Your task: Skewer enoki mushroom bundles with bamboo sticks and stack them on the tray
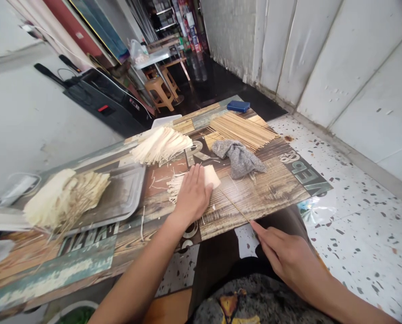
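My left hand [194,191] lies flat, fingers stretched out, pressing a pale bunch of enoki mushrooms [211,176] onto the wood-patterned table. Thin stalks stick out on its left side, and the solid base shows on the right. In my right hand [285,249], just past the table's front edge, a bamboo skewer [234,206] is pinched near its end. The skewer's far end reaches the base of the bunch; whether it has gone in I cannot tell. Beyond my left hand lies a fanned pile of enoki mushrooms [163,145].
Several bamboo skewers [243,130] lie at the back right, by a crumpled grey cloth [237,157] and a blue box [238,106]. On the left, a plastic tray [133,198] stands beside more enoki [65,198]. Loose stalks litter the table [271,189].
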